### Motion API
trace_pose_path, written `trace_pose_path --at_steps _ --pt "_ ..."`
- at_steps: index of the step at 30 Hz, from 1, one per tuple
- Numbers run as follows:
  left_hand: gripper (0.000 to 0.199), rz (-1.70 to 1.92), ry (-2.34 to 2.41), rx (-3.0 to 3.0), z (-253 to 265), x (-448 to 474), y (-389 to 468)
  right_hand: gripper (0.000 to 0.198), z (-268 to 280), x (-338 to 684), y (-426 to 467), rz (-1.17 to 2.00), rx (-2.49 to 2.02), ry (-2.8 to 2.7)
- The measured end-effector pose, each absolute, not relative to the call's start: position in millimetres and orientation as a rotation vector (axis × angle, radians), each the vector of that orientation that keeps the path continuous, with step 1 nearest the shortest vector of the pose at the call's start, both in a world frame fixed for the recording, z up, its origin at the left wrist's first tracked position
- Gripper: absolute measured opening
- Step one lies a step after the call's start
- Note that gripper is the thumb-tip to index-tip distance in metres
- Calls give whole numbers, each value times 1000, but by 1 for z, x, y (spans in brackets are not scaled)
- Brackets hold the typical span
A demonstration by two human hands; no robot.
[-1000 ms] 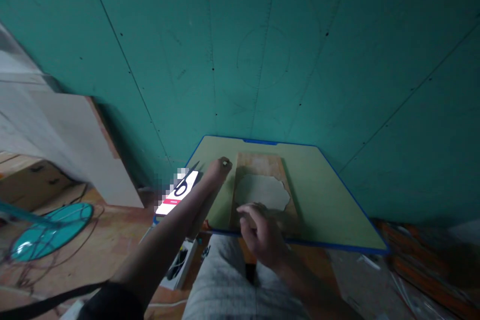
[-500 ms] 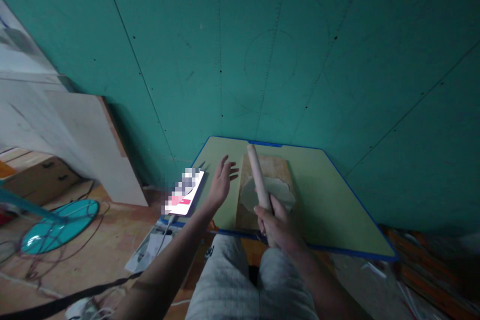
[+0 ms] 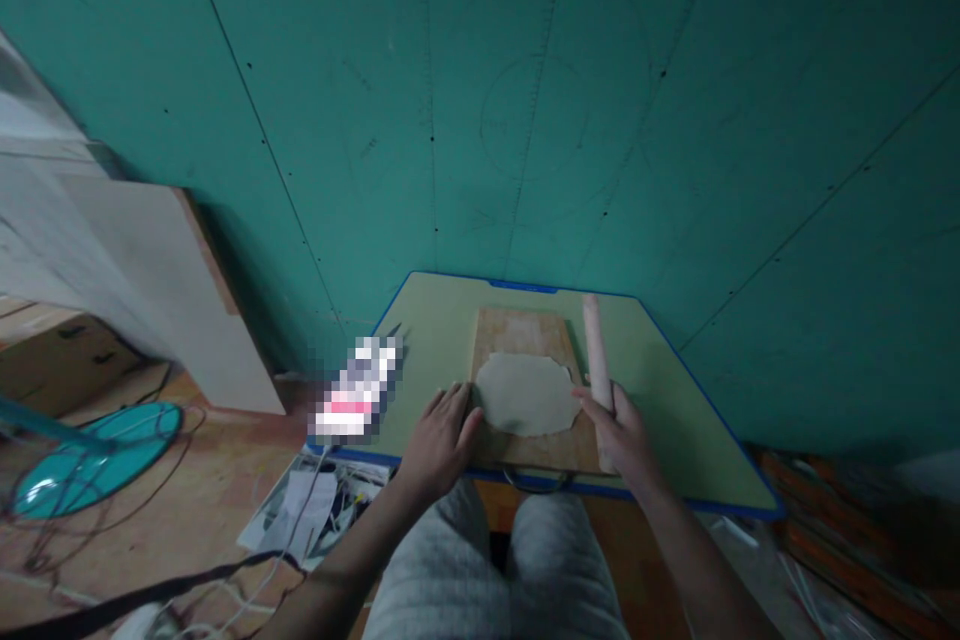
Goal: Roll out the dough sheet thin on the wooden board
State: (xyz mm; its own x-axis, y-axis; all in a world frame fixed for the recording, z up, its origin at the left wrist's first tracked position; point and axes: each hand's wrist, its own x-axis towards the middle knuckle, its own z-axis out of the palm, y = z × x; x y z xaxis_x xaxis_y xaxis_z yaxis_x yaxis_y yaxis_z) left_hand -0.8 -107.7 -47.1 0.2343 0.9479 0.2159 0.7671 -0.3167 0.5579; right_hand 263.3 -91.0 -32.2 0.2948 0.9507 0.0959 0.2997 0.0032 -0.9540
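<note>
A flat, pale sheet of dough (image 3: pixel 525 394) with a ragged edge lies on a wooden cutting board (image 3: pixel 525 332). My right hand (image 3: pixel 621 430) is wrapped round a wooden rolling pin (image 3: pixel 595 345), which points away from me along the board's right side. One finger of that hand reaches the dough's right edge. My left hand (image 3: pixel 444 435) rests palm down at the board's left edge, its fingers stretched out and holding nothing. The thumb lies close to the dough's left side.
The board lies on a small yellow-green table (image 3: pixel 667 400) with a blue rim, against a green wall (image 3: pixel 375 120). A lit, pixelated screen device (image 3: pixel 356 390) sits at the table's left. Below it is a box of papers and cables (image 3: pixel 307 510). A teal round base (image 3: pixel 97 460) stands on the floor.
The rolling pin has moved right in my right hand, off the dough, which now shows whole. My left hand has come down from the air to the board's left edge.
</note>
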Motion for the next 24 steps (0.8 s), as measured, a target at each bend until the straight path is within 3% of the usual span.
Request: trace_pose_path --at_steps 12,18,24 --pt "41 927 1492 2039 -16 -22 -99 37 -37 264 -95 848 -1429 -1170" --pt "36 695 1705 2167 -13 -4 -86 42 -46 273 -96 834 -1435 -1035" --pt "28 686 1493 2522 -26 17 -80 35 -51 282 -101 909 -1383 -1041"
